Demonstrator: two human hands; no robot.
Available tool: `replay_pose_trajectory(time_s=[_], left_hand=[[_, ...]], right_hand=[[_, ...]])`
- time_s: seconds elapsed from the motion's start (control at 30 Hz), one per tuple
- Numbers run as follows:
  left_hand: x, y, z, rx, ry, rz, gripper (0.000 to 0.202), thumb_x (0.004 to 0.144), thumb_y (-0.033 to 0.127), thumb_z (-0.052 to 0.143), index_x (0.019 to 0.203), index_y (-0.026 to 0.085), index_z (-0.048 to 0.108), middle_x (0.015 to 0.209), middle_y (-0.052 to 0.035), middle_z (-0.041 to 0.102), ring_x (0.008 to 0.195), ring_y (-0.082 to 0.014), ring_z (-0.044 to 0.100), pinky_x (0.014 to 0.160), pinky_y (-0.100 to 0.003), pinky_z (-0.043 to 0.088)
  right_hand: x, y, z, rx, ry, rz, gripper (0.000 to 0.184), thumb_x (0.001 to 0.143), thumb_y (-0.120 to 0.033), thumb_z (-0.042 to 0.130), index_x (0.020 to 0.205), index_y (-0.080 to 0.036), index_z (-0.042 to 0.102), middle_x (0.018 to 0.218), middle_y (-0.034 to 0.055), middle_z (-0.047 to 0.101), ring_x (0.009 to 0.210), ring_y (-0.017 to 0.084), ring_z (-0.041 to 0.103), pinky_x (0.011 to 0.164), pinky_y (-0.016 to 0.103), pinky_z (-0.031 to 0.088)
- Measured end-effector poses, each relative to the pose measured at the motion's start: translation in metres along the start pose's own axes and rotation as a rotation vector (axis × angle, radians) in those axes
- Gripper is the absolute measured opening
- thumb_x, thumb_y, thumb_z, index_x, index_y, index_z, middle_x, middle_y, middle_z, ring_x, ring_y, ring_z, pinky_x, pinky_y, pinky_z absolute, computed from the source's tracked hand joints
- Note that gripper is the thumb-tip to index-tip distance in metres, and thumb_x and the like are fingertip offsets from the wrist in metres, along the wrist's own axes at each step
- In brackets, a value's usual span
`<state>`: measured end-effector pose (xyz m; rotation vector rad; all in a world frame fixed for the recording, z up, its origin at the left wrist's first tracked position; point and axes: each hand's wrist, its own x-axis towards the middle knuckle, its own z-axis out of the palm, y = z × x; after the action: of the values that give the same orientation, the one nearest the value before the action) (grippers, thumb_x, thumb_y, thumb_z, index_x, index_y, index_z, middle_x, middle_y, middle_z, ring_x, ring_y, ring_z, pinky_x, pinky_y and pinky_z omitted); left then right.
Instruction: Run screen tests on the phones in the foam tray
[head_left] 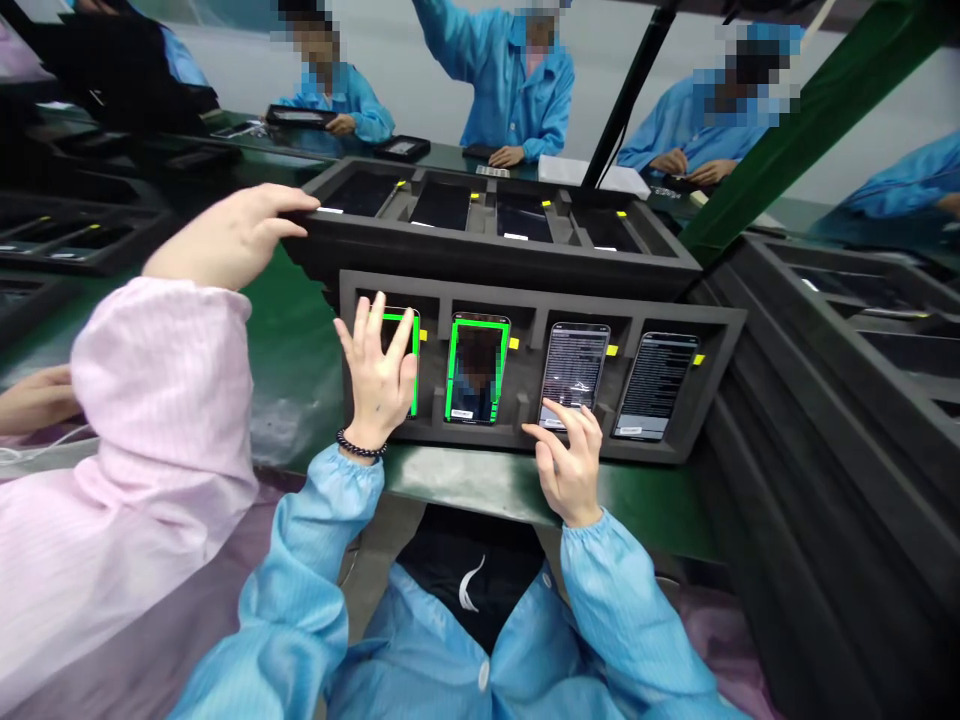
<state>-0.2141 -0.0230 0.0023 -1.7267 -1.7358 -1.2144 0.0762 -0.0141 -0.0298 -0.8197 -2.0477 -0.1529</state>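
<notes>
In front of me a black foam tray holds several smartphones in separate slots, with a yellow tab beside each. My left hand spreads its fingers over the leftmost smartphone, covering much of its green-bordered screen. Beside it, the second smartphone shows a green frame around a dark picture. My right hand is at the lower edge of the third smartphone, index finger stretched over its screen of text lines; nothing is held. The rightmost smartphone also displays text lines.
Behind my tray, a second black tray of dark phones sits higher, and a pink-sleeved person's hand touches its left end. Stacked black trays stand on the right. A green post slants at the back right. Co-workers in blue sit across the bench.
</notes>
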Motion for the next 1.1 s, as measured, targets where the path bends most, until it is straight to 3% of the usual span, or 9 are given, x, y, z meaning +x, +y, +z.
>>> replay_pose_trajectory(time_s=[0.1, 0.23, 0.43, 0.53, 0.63, 0.73, 0.83, 0.93, 1.1], left_hand=[[-0.001, -0.002, -0.001, 0.013, -0.019, -0.054, 0.055, 0.104, 0.044, 0.033, 0.151, 0.02, 0.051, 0.167, -0.0146, 0.029, 0.159, -0.0326, 0.014, 0.127, -0.063, -0.001], [-0.004, 0.001, -0.003, -0.029, -0.101, 0.012, 0.05, 0.104, 0.044, 0.034, 0.143, 0.026, 0.059, 0.167, -0.0102, 0.031, 0.158, -0.0323, 0.017, 0.127, -0.063, -0.002], [-0.006, -0.001, -0.002, -0.027, -0.001, -0.075, 0.057, 0.105, 0.045, 0.029, 0.152, 0.02, 0.048, 0.168, -0.0144, 0.027, 0.159, -0.033, 0.012, 0.128, -0.062, -0.002], [-0.006, -0.002, -0.005, -0.099, -0.09, 0.0, 0.053, 0.105, 0.046, 0.028, 0.138, 0.026, 0.064, 0.166, -0.0089, 0.033, 0.158, -0.0326, 0.017, 0.128, -0.062, 0.0], [-0.014, -0.005, -0.015, -0.144, -0.062, 0.022, 0.054, 0.105, 0.046, 0.026, 0.13, 0.028, 0.07, 0.163, -0.0064, 0.039, 0.157, -0.0317, 0.022, 0.129, -0.06, 0.005], [-0.031, -0.016, -0.025, -0.136, 0.096, -0.153, 0.056, 0.104, 0.049, 0.027, 0.138, 0.024, 0.063, 0.16, -0.0099, 0.042, 0.155, -0.031, 0.027, 0.129, -0.054, 0.013], [-0.051, -0.03, -0.028, -0.329, 0.202, -0.559, 0.067, 0.1, 0.061, 0.028, 0.146, 0.019, 0.052, 0.155, -0.0149, 0.047, 0.149, -0.03, 0.039, 0.125, -0.049, 0.028], [-0.065, -0.038, -0.024, -0.616, 0.062, -0.821, 0.077, 0.098, 0.07, 0.019, 0.139, 0.016, 0.056, 0.137, -0.016, 0.063, 0.133, -0.0285, 0.057, 0.115, -0.045, 0.044], [-0.066, -0.039, -0.02, -0.766, -0.061, -0.868, 0.083, 0.097, 0.073, 0.011, 0.128, 0.017, 0.064, 0.122, -0.0119, 0.073, 0.121, -0.0264, 0.066, 0.104, -0.039, 0.055]], right_hand=[[0.0, 0.0, 0.0, 0.014, -0.005, 0.007, 0.03, 0.095, -0.014, 0.05, 0.107, -0.025, 0.076, 0.134, 0.008, 0.064, 0.122, 0.027, 0.056, 0.117, 0.055, 0.04], [0.0, 0.0, 0.0, 0.019, -0.009, 0.01, 0.031, 0.095, -0.014, 0.051, 0.108, -0.026, 0.076, 0.135, 0.0073, 0.063, 0.124, 0.027, 0.056, 0.117, 0.055, 0.04], [0.0, 0.0, 0.001, 0.022, -0.007, 0.003, 0.027, 0.096, -0.013, 0.051, 0.103, -0.022, 0.075, 0.133, 0.0101, 0.063, 0.124, 0.027, 0.055, 0.117, 0.054, 0.04], [0.0, 0.0, 0.001, 0.018, -0.007, 0.003, 0.027, 0.096, -0.013, 0.051, 0.103, -0.022, 0.075, 0.134, 0.0098, 0.063, 0.124, 0.027, 0.055, 0.117, 0.054, 0.04], [-0.001, 0.002, 0.001, 0.017, -0.002, 0.012, 0.03, 0.095, -0.014, 0.05, 0.105, -0.024, 0.075, 0.134, 0.008, 0.063, 0.123, 0.027, 0.056, 0.116, 0.055, 0.042], [0.001, 0.001, -0.001, 0.02, 0.014, 0.004, 0.03, 0.095, -0.015, 0.049, 0.105, -0.026, 0.075, 0.132, 0.007, 0.065, 0.12, 0.027, 0.058, 0.114, 0.054, 0.043], [0.012, -0.01, 0.003, 0.057, 0.005, -0.079, 0.027, 0.095, -0.015, 0.051, 0.104, -0.023, 0.075, 0.131, 0.0086, 0.067, 0.119, 0.026, 0.059, 0.115, 0.052, 0.043], [0.035, -0.034, 0.018, 0.109, -0.121, -0.254, 0.022, 0.096, -0.02, 0.054, 0.106, -0.022, 0.073, 0.134, 0.0093, 0.067, 0.122, 0.025, 0.059, 0.122, 0.052, 0.037], [0.078, -0.083, 0.067, 0.119, -0.382, -0.555, 0.028, 0.101, -0.031, 0.05, 0.118, -0.019, 0.069, 0.153, 0.0098, 0.054, 0.137, 0.025, 0.053, 0.132, 0.058, 0.015]])
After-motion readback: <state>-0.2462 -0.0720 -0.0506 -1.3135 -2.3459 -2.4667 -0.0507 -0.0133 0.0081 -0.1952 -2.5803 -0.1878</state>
